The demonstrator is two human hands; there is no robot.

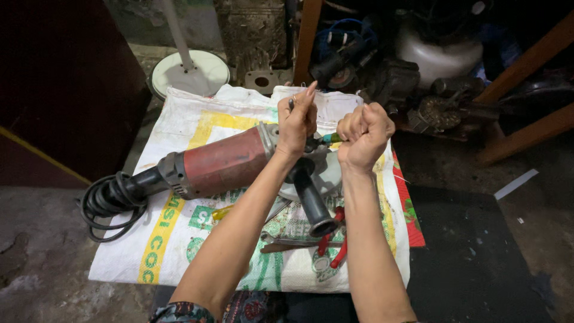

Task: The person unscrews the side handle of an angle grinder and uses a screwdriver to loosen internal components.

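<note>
A large red and grey angle grinder lies on a printed white sack, its black side handle pointing toward me. My left hand rests on the grinder's head and pinches a small dark part between thumb and finger. My right hand is a closed fist around a screwdriver with a green handle, whose tip meets the grinder's head. The guard and disc area are mostly hidden behind my wrists.
The grinder's black cord is coiled at the left edge of the sack. Red-handled pliers and a metal wrench lie near me. A white round fan base stands at the back, with machine parts and wooden legs at the right.
</note>
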